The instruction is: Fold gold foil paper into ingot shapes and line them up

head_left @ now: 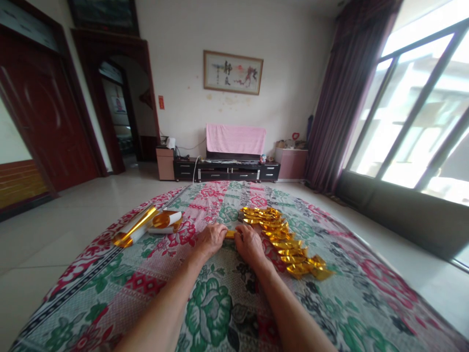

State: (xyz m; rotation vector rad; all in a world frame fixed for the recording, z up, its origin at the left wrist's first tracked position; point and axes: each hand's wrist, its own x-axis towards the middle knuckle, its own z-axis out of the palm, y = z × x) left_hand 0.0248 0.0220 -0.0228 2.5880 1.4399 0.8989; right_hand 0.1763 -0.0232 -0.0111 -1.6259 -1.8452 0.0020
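A small folded strip of gold foil paper [230, 234] lies between my two hands, just above the patterned cloth. My left hand [212, 239] pinches its left end with the fingers closed. On the other end, the fingers of my right hand [250, 243] are pressed together too. Most of the strip's ends are hidden under my fingers. Beside my right hand runs a slanting row of several folded gold foil pieces [289, 244], shaped like ingots. Curled sheets of gold foil paper with white backs [137, 227] rest on the left.
A flowered cloth [208, 313] in green, red and grey covers the round surface before me. Beyond it stand a low black cabinet [229, 173] and a television draped with a pink towel [236, 139]. A window [414, 112] and purple curtain [340, 93] are on the right.
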